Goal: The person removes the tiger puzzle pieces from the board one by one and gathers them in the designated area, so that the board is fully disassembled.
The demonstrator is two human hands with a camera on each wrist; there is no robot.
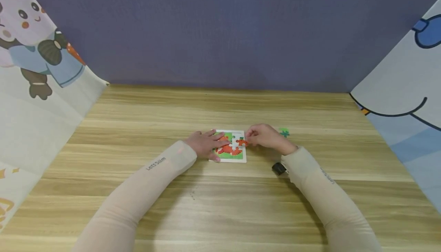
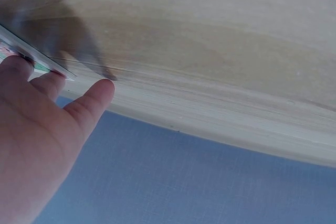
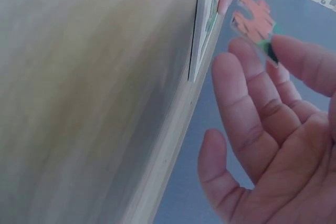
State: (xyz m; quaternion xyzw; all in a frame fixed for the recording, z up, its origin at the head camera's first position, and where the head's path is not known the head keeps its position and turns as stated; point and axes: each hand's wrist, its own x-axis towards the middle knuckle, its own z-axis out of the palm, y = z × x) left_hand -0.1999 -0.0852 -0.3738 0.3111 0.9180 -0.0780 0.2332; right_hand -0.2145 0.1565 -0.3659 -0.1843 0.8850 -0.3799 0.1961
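A small jigsaw puzzle (image 1: 237,156) in a white frame lies on the table, showing an orange striped figure on green. White backing shows in its upper right part. My left hand (image 1: 206,144) rests spread over the puzzle's left side, its fingers extended and covering part of the picture. At the right edge my right hand (image 1: 263,135) pinches an orange and green puzzle piece (image 3: 254,20) between thumb and fingers, raised off the board in the right wrist view. The left wrist view shows fingertips (image 2: 50,83) on the frame's edge.
A loose green puzzle piece (image 1: 284,132) lies on the wooden table (image 1: 213,213), just beyond my right hand. A black object (image 1: 278,168) sits by the right cuff. A dark blue wall (image 1: 220,33) closes off the back, with printed cartoon panels at both sides.
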